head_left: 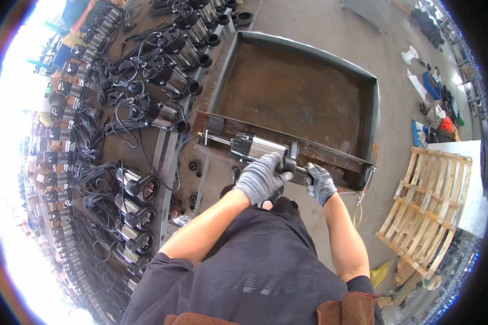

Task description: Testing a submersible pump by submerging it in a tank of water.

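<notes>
My steel-bodied pump (270, 145) lies along the rusty ledge (331, 157) at the tank's (309, 51) near edge. My left hand (261, 179) grasps its black end; my right hand (320, 183) grips the metal rod (301, 169). I'd brace the body firmly, working the rod straight along its axis.

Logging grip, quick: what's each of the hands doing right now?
Left hand: on the silver-black cylinder; whether gripping, can't tell.
Right hand: closed, holding a metal rod.
</notes>
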{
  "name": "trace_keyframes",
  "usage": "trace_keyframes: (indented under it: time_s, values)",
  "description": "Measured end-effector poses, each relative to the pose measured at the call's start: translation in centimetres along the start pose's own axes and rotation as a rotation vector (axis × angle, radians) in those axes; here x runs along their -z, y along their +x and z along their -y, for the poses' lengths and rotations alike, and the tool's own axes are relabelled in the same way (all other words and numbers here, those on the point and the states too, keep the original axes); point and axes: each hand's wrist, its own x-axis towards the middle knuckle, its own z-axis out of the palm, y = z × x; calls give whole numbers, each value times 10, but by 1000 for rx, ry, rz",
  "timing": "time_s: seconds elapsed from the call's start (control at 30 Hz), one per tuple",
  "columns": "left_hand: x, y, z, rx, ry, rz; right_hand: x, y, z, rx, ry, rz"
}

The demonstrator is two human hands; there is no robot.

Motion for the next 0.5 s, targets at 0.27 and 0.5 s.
trace_keyframes:
  time_s: [0.27, 0.5]
  values:
    - [130, 9, 169, 77, 386, -240, 6, -8, -2, 87, -16, 8]
    - [153, 41, 184, 432, -311, 284, 11, -9, 0, 30, 157, 37]
